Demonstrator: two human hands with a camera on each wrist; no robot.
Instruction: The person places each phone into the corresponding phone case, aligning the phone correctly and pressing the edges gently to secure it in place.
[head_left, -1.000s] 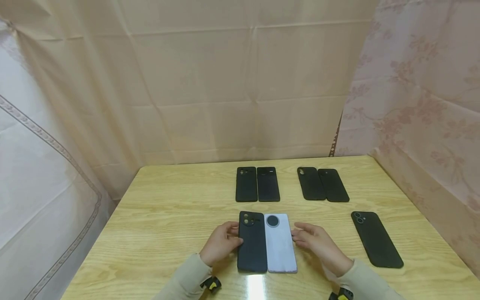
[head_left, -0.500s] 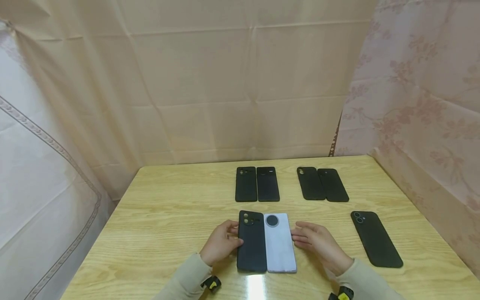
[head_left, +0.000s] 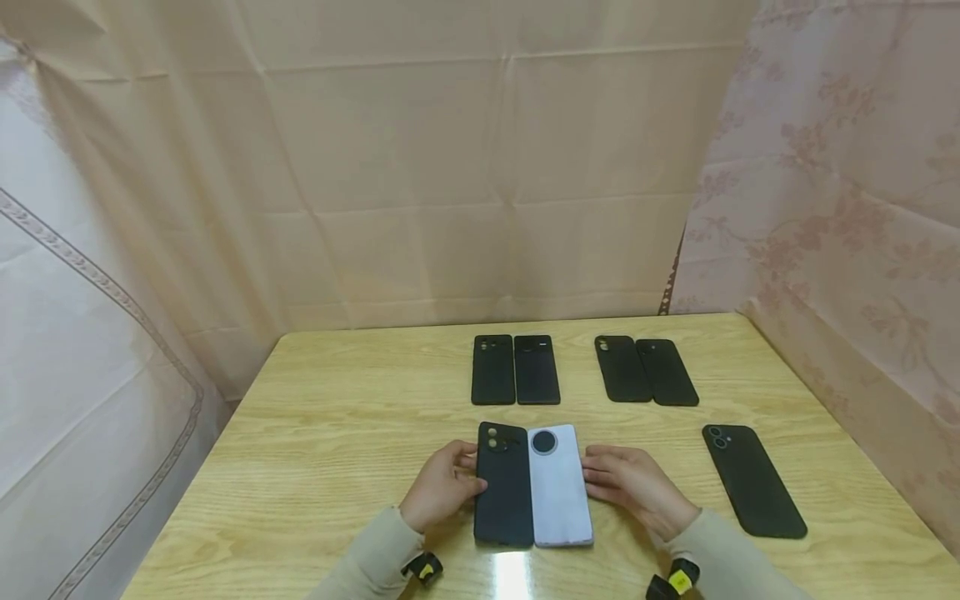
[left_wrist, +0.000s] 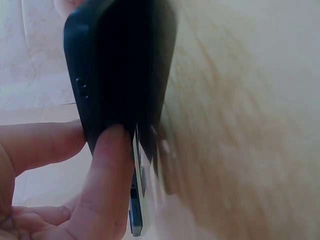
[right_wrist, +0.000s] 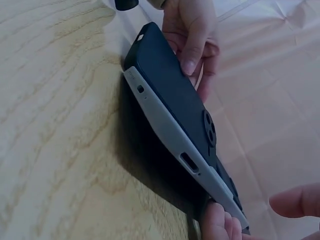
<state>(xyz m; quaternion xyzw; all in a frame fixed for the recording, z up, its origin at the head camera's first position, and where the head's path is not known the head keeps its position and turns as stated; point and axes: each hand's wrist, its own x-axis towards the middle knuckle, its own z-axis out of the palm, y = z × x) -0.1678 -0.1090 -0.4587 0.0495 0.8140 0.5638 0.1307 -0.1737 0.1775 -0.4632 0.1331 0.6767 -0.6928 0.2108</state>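
A black phone case [head_left: 503, 485] with a camera cutout lies back up in front of me. Beside it on the right is a white phone [head_left: 561, 492] with a round dark camera ring. My left hand [head_left: 443, 487] pinches the case's left edge, thumb and fingers on opposite sides; the left wrist view shows the case's long edge [left_wrist: 80, 85] tipped off the table. My right hand [head_left: 636, 486] reaches the phone's right edge with extended fingers. In the right wrist view its fingertips [right_wrist: 216, 222] are at the lower edge of the phone's side, while the thumb [right_wrist: 297, 201] stands away.
Toward the back of the wooden table [head_left: 360, 383] lie a black case [head_left: 492, 371] with a black phone [head_left: 537, 371], and another black case [head_left: 623, 369] with another black phone [head_left: 666, 372]. A black phone with two lenses [head_left: 756, 483] lies at right. Cloth [head_left: 480, 167] hangs behind.
My right hand has moved slightly left, bringing its fingers against the white phone's edge, and the phone has shifted slightly. My left hand stays on the black case.
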